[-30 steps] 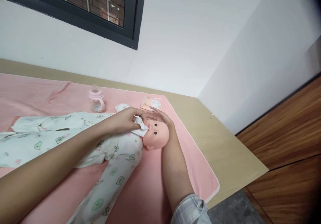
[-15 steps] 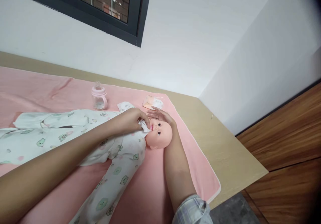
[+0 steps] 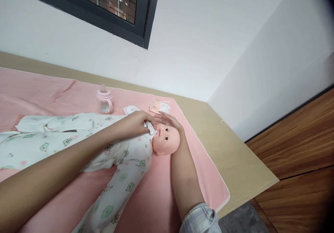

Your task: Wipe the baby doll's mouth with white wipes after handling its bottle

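Note:
A baby doll (image 3: 167, 141) in a white sleepsuit with green prints (image 3: 78, 135) lies on a pink blanket (image 3: 161, 194), head to the right. My left hand (image 3: 137, 123) is closed on a small white wipe (image 3: 150, 129) and presses it against the doll's mouth. My right hand (image 3: 169, 121) lies flat with fingers stretched out along the far side of the doll's head, cupping it.
A pink baby bottle (image 3: 104, 101) stands behind the doll. A packet of wipes (image 3: 159, 106) lies near the blanket's far corner. The blanket covers a beige table (image 3: 235, 156) against a white wall; a wooden floor is at the right.
The wipe in my left hand has shifted slightly along the doll's mouth and looks more bunched. My right hand stays on the head. The view has drifted a little.

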Available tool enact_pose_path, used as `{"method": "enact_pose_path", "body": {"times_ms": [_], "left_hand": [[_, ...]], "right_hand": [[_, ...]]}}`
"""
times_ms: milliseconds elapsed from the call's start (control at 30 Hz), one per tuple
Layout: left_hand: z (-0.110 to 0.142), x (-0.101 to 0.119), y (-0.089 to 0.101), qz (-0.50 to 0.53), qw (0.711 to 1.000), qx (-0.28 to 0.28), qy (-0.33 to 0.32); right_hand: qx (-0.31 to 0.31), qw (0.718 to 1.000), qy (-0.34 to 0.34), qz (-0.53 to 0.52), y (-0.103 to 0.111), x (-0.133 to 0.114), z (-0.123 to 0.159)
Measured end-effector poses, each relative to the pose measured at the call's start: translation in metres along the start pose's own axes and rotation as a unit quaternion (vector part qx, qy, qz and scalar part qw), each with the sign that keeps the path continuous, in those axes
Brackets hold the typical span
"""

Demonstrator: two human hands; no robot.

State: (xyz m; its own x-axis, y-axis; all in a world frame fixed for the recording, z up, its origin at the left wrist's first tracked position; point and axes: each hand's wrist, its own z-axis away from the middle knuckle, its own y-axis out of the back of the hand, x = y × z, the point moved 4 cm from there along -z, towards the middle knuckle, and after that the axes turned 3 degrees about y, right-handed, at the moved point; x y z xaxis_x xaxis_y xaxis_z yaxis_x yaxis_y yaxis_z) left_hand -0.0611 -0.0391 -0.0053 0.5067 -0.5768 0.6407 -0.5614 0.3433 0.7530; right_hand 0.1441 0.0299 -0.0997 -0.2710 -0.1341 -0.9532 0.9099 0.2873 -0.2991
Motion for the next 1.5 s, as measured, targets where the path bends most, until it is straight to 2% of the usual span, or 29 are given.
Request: {"method": "enact_pose_path", "body": {"times_ms": [233,667,867,1067,1333,1500], "left_hand": [[-0.001,-0.001,-0.001,-0.015,1.0,0.004,0.001],[0.0,0.005,-0.002,-0.004,0.998,0.04,-0.038],[0.0,0.009,-0.003,0.01,0.998,0.037,-0.049],[-0.001,0.008,-0.003,0.008,0.998,0.055,-0.023],[0.0,0.014,0.001,0.019,0.996,0.078,-0.045],[0.002,0.015,0.0,0.036,0.998,0.052,-0.018]], "right_hand": [[0.008,1.0,-0.001,-0.003,-0.002,-0.001,0.002],[0.016,1.0,0.006,-0.011,-0.005,-0.002,0.005],[0.019,1.0,0.006,-0.008,-0.003,-0.002,0.003],[0.017,1.0,0.005,-0.004,-0.003,-0.002,0.003],[0.018,1.0,0.009,-0.008,-0.004,-0.001,0.005],[0.019,1.0,0.006,-0.002,-0.003,-0.001,0.002]]}}
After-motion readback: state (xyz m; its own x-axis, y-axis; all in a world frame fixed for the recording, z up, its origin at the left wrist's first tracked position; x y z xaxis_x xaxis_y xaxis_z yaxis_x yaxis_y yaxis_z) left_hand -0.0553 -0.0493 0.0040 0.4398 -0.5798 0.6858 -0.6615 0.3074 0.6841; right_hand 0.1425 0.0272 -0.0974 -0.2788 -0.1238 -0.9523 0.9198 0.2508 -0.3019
